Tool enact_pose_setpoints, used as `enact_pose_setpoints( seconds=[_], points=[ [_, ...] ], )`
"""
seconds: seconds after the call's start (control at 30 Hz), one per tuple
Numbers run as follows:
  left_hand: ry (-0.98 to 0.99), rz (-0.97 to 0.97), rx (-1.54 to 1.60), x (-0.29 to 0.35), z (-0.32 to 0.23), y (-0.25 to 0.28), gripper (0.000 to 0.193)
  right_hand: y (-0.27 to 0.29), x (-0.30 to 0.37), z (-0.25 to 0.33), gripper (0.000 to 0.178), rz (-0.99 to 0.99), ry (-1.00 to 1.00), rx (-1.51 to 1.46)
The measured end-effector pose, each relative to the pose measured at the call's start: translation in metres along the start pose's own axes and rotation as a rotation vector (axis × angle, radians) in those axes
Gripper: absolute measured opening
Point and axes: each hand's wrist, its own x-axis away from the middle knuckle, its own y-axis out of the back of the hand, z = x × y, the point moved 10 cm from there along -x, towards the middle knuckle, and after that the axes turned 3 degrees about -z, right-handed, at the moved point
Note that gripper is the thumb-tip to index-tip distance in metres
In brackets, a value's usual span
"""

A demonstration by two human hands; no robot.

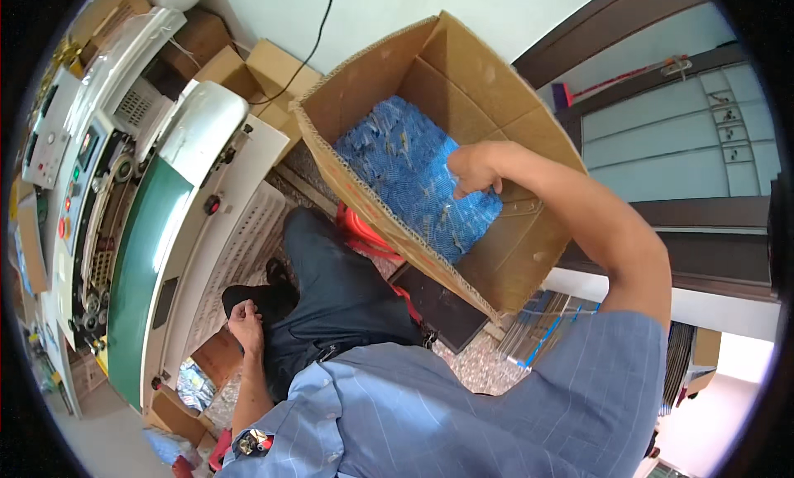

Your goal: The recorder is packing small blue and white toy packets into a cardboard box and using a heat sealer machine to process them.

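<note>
A large brown cardboard box [529, 89] stands tilted in view ahead of me, its top uncovered. Inside it lies a thick layer of small blue-patterned packets [397, 164]. My right hand [475, 169] reaches over the box's right wall, fingers bent down onto the packets at the right of the layer. Its fingertips are pressed together, and what they pinch, if anything, is too small to make out. My left hand [246, 319] is low at the left, beside my leg and a black shape, its fingers curled in; what they might hold is hidden.
At left stands a white machine with a green conveyor belt [149, 271] and lit buttons. A white slatted crate [240, 255] sits below it. A red stool-like object [364, 234] is partly under the box. Another open carton [277, 69] stands behind; dark-framed panels [662, 139] rise at right.
</note>
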Motion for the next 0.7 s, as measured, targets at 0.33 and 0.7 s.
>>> enact_pose_setpoints(
  seconds=[0.33,0.7],
  points=[
    [0.071,0.083,-0.022,-0.01,-0.025,-0.052,0.02,-0.055,-0.075,0.003,0.044,0.182,0.062,-0.17],
    [0.025,0.174,-0.224,-0.035,-0.039,-0.102,0.022,-0.018,-0.092,0.068,0.045,-0.263,0.293,-0.447]
  ],
)
